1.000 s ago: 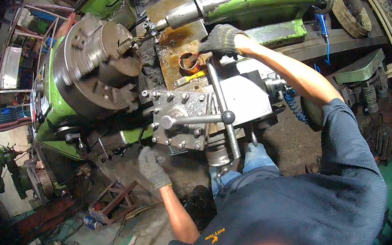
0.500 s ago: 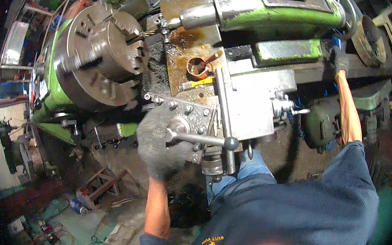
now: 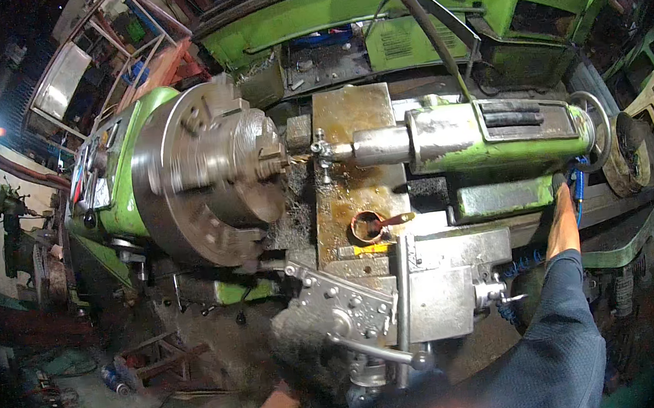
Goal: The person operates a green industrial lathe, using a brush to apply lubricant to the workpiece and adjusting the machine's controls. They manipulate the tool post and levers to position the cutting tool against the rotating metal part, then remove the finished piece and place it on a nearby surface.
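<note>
My left hand (image 3: 300, 330), in a dark grey glove, is smeared by motion beside the square tool post (image 3: 341, 302) of a green lathe. Its fingers do not show clearly. A long ball-ended lever (image 3: 382, 351) slants out from the tool post. Stretched far to the right, my right hand (image 3: 560, 183) is at the end of the tailstock base (image 3: 506, 197), its fingers mostly hidden. Right beside it is a blue air gun (image 3: 579, 180) with a blue hose. The big chuck (image 3: 204, 169) is blurred as in rotation, facing the tailstock (image 3: 495, 132).
A round pot (image 3: 365, 229) with a brush (image 3: 396, 219) in it stands on the oily carriage plate (image 3: 349, 114). Just below lies a yellow strip-like thing (image 3: 368, 250). A handwheel (image 3: 597, 130) ends the tailstock. Another green machine (image 3: 405, 40) stands behind.
The view has tilted up, so the lathe sits lower and more shows behind it. My left hand stays by the tool post, still blurred. My right hand remains near the tailstock's right end.
</note>
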